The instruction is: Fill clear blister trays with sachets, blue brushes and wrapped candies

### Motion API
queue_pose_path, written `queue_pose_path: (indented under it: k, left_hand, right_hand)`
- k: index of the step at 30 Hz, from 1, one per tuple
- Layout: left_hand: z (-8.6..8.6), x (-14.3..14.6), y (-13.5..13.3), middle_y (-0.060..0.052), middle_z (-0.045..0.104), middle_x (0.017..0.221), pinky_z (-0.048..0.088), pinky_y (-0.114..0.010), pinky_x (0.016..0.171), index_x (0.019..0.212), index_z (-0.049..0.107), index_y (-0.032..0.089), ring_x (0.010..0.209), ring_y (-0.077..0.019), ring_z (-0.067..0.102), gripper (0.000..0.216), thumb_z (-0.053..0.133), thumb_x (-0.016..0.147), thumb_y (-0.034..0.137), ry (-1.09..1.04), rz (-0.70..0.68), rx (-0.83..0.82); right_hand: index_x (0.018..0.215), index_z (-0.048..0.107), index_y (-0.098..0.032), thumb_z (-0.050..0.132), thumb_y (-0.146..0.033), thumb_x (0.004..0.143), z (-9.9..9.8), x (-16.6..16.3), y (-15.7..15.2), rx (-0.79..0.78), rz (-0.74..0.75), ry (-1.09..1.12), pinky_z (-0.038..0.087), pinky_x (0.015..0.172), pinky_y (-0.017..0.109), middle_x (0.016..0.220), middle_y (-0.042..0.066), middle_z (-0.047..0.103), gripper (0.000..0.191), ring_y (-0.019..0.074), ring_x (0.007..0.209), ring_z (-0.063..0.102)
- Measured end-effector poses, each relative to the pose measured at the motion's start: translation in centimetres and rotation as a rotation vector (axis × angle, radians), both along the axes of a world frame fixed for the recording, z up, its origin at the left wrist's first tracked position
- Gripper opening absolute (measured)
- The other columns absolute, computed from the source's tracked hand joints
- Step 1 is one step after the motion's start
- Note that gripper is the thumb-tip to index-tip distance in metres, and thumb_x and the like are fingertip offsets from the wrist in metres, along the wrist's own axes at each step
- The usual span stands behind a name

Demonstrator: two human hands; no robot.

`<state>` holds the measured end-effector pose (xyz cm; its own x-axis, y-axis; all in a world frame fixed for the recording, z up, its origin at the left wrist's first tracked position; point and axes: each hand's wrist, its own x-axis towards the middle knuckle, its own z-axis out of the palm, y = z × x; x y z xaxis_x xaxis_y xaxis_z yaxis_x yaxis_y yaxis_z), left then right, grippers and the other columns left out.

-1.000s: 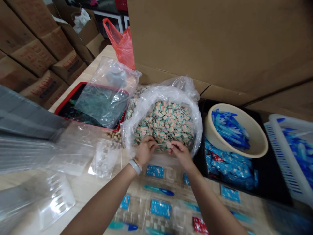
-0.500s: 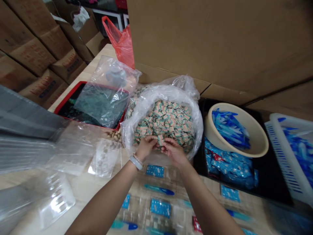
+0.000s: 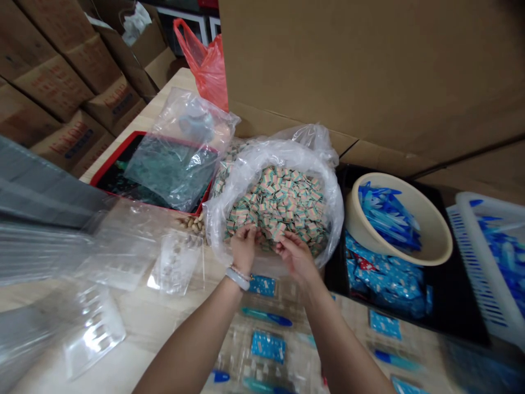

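A clear plastic bag (image 3: 217, 219) with its rim rolled open holds a heap of small pink-and-green square pieces (image 3: 293, 200), like tiny cards or packets. At the near side of the heap, my left hand (image 3: 243, 250) is closed in a pinch; whatever sits between its fingertips I cannot make out. My right hand (image 3: 298, 257), a little apart from it, pinches one small pink-and-green square piece (image 3: 280, 229) between thumb and fingers. Below my wrists lie blue patterned packets (image 3: 268, 347) and blue-tipped, pen-like plastic pieces (image 3: 267, 317) in clear trays.
To the right stand a cream bowl (image 3: 441, 241) of blue plastic pieces and a white basket (image 3: 471, 257); blue packets (image 3: 385, 279) lie beside the bowl. On the left are a red-rimmed tray (image 3: 107, 164) under plastic bags and clear moulded trays (image 3: 96, 331). Cardboard (image 3: 361, 65) rises behind.
My hands were together at one piece; they have since moved apart. The left hand shifted slightly left, while the right keeps a piece in its fingertips.
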<state>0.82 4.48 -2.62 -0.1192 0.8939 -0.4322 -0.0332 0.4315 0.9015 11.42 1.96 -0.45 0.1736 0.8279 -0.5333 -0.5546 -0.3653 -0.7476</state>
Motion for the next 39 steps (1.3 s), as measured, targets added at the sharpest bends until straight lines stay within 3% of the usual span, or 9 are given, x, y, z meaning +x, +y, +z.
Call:
queue_pose_path:
  k: [3,8,12,16,20,23,29,34,39]
  left_hand:
    - [0.1,0.3,-0.2,-0.001,0.063,0.068,0.049,-0.027,0.058,0.073,0.061,0.016,0.061,-0.0138,0.058,0.015,0.049,0.073,0.026,-0.068,-0.128,-0.028]
    - [1.2,-0.1,-0.2,-0.004,0.065,0.073,0.05,-0.029,0.064,0.079,0.061,0.014,0.065,-0.0147,0.059,0.025,0.043,0.078,0.031,-0.184,-0.314,0.007]
    - [1.4,-1.1,0.1,-0.004,0.065,0.09,0.047,-0.029,0.076,0.092,0.062,0.015,0.082,-0.0164,0.059,0.022,0.052,0.075,0.024,0.101,-0.473,0.217]
    - [1.2,-1.6,0.3,-0.005,0.063,0.1,0.044,-0.03,0.083,0.099,0.06,0.018,0.091,-0.0165,0.057,0.026,0.05,0.075,0.017,0.286,-0.54,0.341]
    - [1.5,-1.3,0.1,-0.006,0.063,0.101,0.044,-0.03,0.083,0.103,0.058,0.018,0.092,-0.0165,0.057,0.031,0.051,0.073,0.013,0.327,-0.571,0.439]
    - [1.6,-1.0,0.0,-0.006,0.064,0.098,0.046,-0.03,0.08,0.101,0.059,0.017,0.088,-0.0164,0.058,0.029,0.051,0.074,0.012,0.343,-0.548,0.43]
    - [1.5,-2.1,0.0,-0.005,0.063,0.098,0.047,-0.028,0.078,0.108,0.053,0.019,0.088,-0.0159,0.058,0.033,0.052,0.075,0.016,0.427,-0.475,0.448]
    - [1.4,-2.6,-0.2,-0.003,0.063,0.096,0.046,-0.026,0.077,0.101,0.055,0.019,0.087,-0.0149,0.058,0.026,0.052,0.075,0.016,0.365,-0.514,0.494]
    - [1.4,-2.5,0.0,-0.003,0.063,0.094,0.045,-0.026,0.077,0.099,0.056,0.018,0.085,-0.0144,0.057,0.025,0.052,0.074,0.014,0.283,-0.525,0.456]
  right_hand:
    - [0.073,0.059,-0.02,0.068,-0.024,0.053,-0.1,0.0,-0.1,0.014,0.028,0.065,0.04,0.052,0.022,0.065,-0.004,0.056,0.022,0.0089,0.056,0.049]
    - [0.077,0.058,-0.021,0.066,-0.028,0.057,-1.3,-0.1,0.0,0.066,0.053,-0.171,0.042,0.052,0.023,0.066,-0.003,0.057,0.023,0.0105,0.056,0.05]
    - [0.088,0.06,-0.02,0.06,-0.031,0.063,-1.8,0.6,-0.2,0.121,0.188,-0.466,0.046,0.055,0.027,0.072,0.001,0.059,0.027,0.0135,0.06,0.053]
    - [0.104,0.056,-0.023,0.051,-0.027,0.072,-1.0,1.3,0.0,0.289,0.305,-0.807,0.046,0.063,0.028,0.095,0.005,0.058,0.032,0.0161,0.078,0.055]
    - [0.09,0.06,-0.022,0.045,-0.02,0.075,0.3,1.0,0.6,0.455,0.427,-1.044,0.043,0.075,0.032,0.088,0.004,0.06,0.021,0.0171,0.083,0.054]
    - [0.083,0.059,-0.021,0.045,-0.021,0.076,0.6,0.5,0.5,0.461,0.427,-1.101,0.042,0.071,0.031,0.08,0.004,0.059,0.015,0.0168,0.078,0.054]
    - [0.088,0.05,-0.019,0.045,-0.032,0.077,-1.0,1.9,-0.1,0.189,0.004,-0.877,0.043,0.055,0.027,0.066,-0.001,0.054,0.018,0.0135,0.056,0.052]
    - [0.08,0.055,-0.02,0.046,-0.026,0.074,-1.2,2.6,0.5,0.258,0.286,-1.005,0.044,0.06,0.029,0.071,0.001,0.054,0.012,0.0154,0.063,0.052]
    - [0.097,0.057,-0.019,0.043,-0.016,0.073,0.2,1.8,0.8,0.401,0.414,-1.334,0.041,0.078,0.033,0.1,0.009,0.05,0.028,0.0196,0.09,0.05]
